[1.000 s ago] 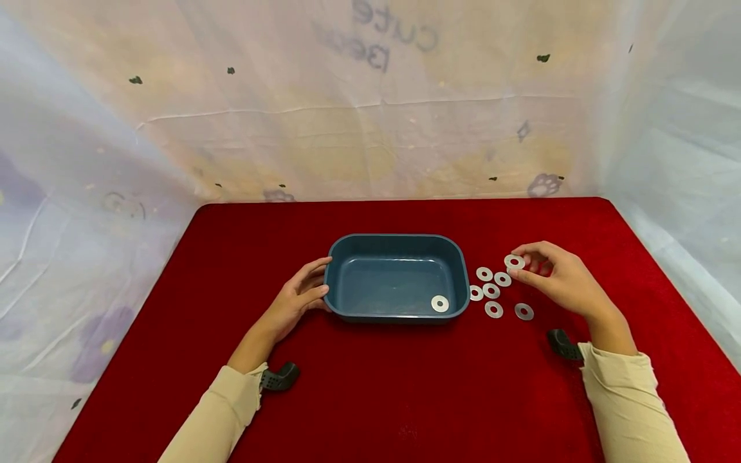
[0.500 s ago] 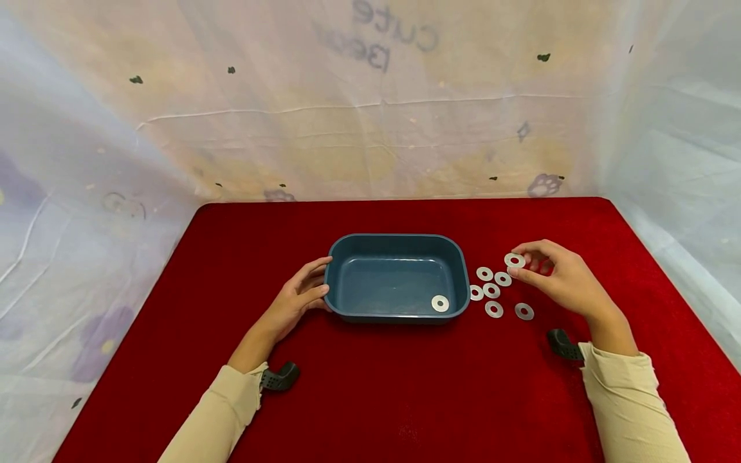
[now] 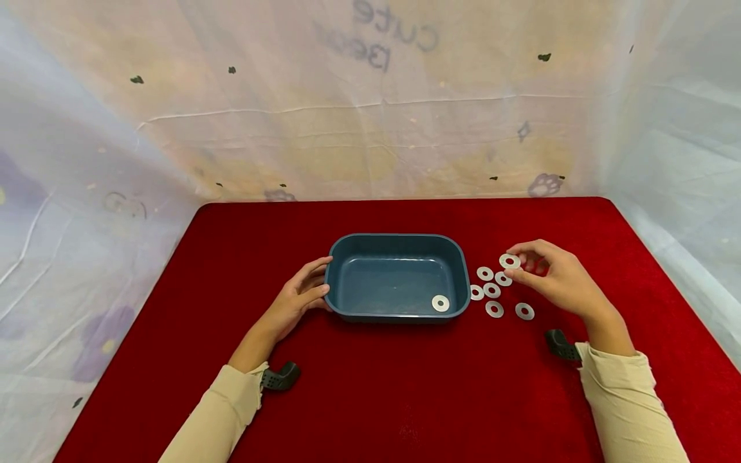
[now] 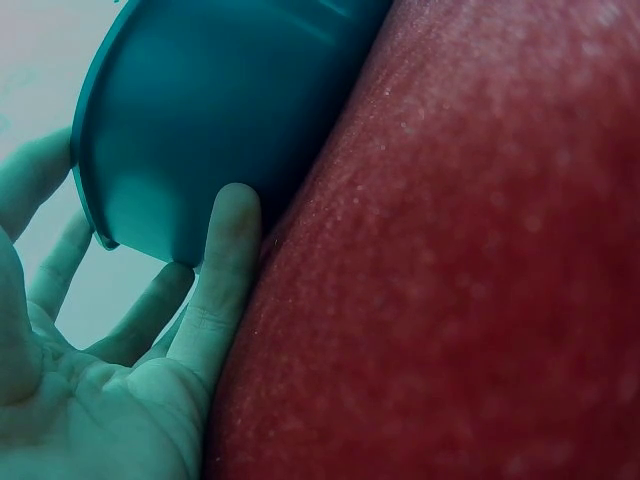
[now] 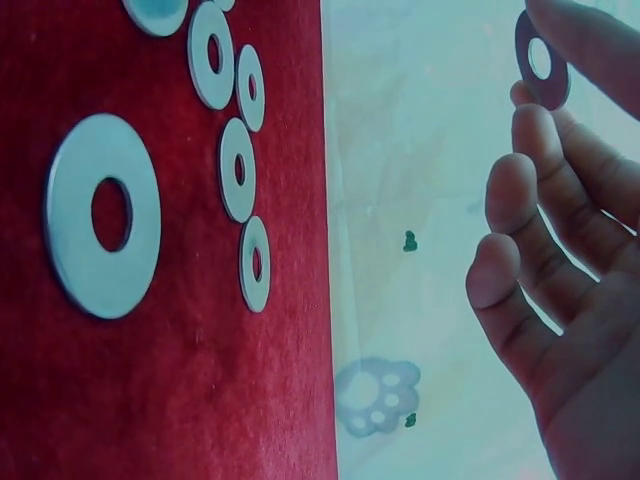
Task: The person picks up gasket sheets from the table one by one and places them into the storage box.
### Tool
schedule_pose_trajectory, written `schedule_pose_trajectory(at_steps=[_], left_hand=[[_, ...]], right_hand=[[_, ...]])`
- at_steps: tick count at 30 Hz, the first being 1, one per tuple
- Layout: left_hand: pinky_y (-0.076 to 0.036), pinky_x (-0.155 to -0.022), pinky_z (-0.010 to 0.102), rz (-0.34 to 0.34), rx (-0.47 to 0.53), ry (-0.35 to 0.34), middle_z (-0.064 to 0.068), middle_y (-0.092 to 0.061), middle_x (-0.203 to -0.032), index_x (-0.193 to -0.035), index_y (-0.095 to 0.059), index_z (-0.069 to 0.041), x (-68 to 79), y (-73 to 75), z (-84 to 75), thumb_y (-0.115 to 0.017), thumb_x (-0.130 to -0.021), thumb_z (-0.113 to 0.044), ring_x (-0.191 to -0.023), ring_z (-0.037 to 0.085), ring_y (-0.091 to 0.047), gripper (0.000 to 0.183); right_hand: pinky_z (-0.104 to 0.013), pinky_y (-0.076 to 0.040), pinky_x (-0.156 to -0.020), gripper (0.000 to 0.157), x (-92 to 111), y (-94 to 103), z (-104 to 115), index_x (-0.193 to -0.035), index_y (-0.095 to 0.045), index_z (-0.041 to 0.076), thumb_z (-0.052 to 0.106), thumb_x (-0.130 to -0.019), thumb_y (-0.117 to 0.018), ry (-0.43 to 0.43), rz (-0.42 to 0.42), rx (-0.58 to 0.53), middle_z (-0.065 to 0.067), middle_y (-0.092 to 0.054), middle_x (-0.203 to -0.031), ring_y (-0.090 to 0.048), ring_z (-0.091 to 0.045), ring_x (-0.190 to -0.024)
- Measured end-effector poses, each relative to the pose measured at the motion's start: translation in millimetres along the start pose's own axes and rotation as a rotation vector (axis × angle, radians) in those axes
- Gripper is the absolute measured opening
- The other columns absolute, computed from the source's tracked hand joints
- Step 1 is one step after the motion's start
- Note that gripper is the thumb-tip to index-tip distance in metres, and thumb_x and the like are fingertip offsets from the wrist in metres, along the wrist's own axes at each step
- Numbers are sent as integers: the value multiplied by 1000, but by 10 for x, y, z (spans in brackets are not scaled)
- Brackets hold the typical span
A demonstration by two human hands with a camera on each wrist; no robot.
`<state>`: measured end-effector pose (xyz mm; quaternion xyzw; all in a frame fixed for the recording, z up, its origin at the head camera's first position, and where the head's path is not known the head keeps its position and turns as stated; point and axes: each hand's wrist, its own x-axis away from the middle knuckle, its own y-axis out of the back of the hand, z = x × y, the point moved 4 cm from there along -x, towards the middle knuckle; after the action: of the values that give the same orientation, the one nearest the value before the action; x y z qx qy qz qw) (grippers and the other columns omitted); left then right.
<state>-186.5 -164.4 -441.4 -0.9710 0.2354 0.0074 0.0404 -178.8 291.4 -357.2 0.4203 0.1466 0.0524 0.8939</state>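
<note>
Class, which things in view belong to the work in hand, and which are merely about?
Seemingly part of the work:
flat washer, pinched by the right hand
second washer, inside the blue bin that the left hand touches
loose washers on the red cloth

Merely about:
printed curtain
black wrist devices

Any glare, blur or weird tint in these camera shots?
Head view: fairly even light, with glossy glints inside the blue box; left wrist view: teal tint over the left hand, and the red cloth blurring toward the lower right; right wrist view: bluish cast, backdrop washed out, the washer pinched in the right hand dark against it.
</note>
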Motion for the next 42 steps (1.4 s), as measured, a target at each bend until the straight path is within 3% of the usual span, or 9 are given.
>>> schedule_pose_trajectory(at_steps=[9,17,23,29,36,42], left_hand=[[-58,-82,31,0,3,-3,22,-35,-154,-156,-30,-15,-2,-3,-8,-53,-103,-12,-118,21,-57,58],[-58,-82,32,-1,-1,2,22,-35,-154,-156,-30,-15,-2,-4,-2,-54,-103,-12,-119,21,-56,58],[-58,-82,32,2,-2,-2,22,-35,-154,-156,-30,-15,-2,-3,0,-53,-103,-12,-119,22,-56,58],[-58,-82,31,3,-3,0,22,-35,-154,-156,-29,-15,-1,-4,-5,-53,-103,-12,-121,23,-55,58],[-58,-82,31,-1,6,-1,22,-35,-154,-156,-29,-14,-6,-6,-13,-54,-103,-12,-122,23,-55,59],[-58,-82,30,-4,11,6,21,-35,-154,-156,-30,-14,-9,-1,-9,-54,-103,-12,-123,22,-54,58]], right_hand=[[-22,-45,-69,28,-22,-94,69,-113,-69,19,20,-87,-78,56,26,15,5,-56,-88,-50,-9,-78],[-19,-44,-66,27,-36,-189,148,-114,-68,21,24,-88,-77,102,60,18,6,-56,-89,-49,-8,-78],[-26,-48,-66,28,-61,-273,224,-113,-68,21,21,-87,-79,147,75,19,9,-57,-87,-51,-7,-77],[-24,-47,-66,29,-75,-346,289,-113,-69,21,21,-86,-79,154,89,-9,8,-58,-87,-53,-13,-77],[-26,-46,-66,33,-101,-432,360,-114,-69,18,19,-84,-81,219,102,-20,4,-60,-87,-53,-15,-77],[-28,-47,-67,34,-109,-478,392,-115,-69,20,22,-84,-81,207,112,-30,4,-63,-90,-54,-19,-78]])
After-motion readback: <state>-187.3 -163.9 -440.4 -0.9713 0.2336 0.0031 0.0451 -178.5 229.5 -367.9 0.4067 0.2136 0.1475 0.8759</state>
